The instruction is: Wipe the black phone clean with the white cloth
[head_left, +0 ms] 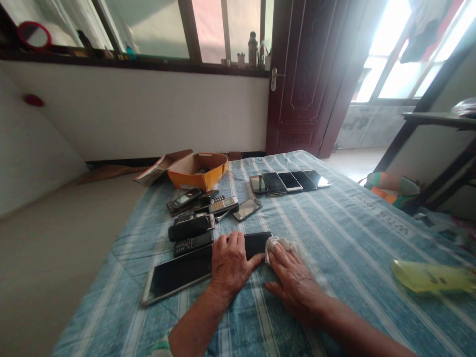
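Observation:
A long tablet (178,277) with a dark screen and a pale edge lies slanted on the cloth-covered table. My left hand (230,263) reaches across its middle, fingers curled over the far edge and thumb along the near side, hiding part of the screen. My right hand (293,277) presses a crumpled white cloth (280,243) against the tablet's right end, its fingers on top of the cloth. Just beyond the tablet is a pile of old mobile phones, including a black keypad phone (193,244), a dark phone (190,228) and a silver keypad phone (223,205).
An open orange box (201,171) stands at the table's far left. Several phones (290,182) lie in a row at the far side, and a grey phone (248,208) lies nearer. A yellow translucent item (431,276) is at the right. Behind is a brown door (301,74).

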A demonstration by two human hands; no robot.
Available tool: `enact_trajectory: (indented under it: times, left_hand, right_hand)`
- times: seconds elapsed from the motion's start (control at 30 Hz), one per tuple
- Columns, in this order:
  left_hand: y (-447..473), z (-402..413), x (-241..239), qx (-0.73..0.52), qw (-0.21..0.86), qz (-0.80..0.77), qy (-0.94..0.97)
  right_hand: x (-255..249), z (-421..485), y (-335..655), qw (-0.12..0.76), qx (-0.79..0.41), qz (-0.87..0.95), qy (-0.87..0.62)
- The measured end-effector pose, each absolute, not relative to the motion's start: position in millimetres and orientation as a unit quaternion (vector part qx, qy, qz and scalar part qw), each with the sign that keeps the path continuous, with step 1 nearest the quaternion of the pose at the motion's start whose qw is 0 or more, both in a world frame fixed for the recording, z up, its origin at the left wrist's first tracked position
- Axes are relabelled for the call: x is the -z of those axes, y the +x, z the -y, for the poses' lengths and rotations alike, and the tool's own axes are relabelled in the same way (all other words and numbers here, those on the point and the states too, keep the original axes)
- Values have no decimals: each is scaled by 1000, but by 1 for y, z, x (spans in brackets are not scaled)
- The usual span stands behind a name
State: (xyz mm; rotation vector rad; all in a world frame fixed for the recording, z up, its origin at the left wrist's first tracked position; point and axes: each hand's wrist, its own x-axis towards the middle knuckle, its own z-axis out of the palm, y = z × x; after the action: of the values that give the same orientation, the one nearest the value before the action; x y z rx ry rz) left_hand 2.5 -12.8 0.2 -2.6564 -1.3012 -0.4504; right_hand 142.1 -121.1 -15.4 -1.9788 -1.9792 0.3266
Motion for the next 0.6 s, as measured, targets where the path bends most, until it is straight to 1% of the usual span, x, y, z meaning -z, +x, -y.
enact_trajectory:
  times: [0.13,0.43,0.6]
  left_hand:
    - [3,13,0,151,77,434,-885]
    - [3,12,-1,129,80,439,-886]
    - [3,12,-3,129,76,440,-886]
  right_hand:
    - [13,120,141,157,-115,694,-693]
    - [8,77,148,189,-79,696,-688]
    - [9,68,149,187,-83,693,-691]
